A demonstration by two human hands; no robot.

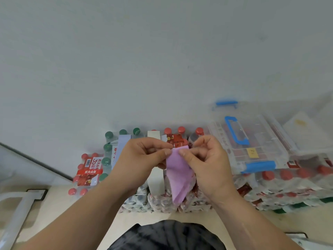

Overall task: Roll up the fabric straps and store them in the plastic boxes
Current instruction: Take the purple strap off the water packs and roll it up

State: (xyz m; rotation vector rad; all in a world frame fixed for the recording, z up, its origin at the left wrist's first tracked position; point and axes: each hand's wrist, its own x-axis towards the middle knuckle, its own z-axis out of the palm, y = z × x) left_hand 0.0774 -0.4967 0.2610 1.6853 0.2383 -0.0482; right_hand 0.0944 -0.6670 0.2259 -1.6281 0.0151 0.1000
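Midair, pinching the top edge of a lilac fabric strap between left hand and right hand, near the closed plastic box at right; loose tail dangling, liable to roll crooked or slip.

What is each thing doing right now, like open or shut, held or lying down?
Purple fabric strap: held up, top edge pinched, rest hanging loose, not rolled.
Left hand: pinching the strap's top edge.
Right hand: pinching the same edge.
Plastic box: lid on, resting on packs of bottles.
Red-capped bottles: caps on, in shrink-wrapped packs.
Green-capped bottles: caps on.
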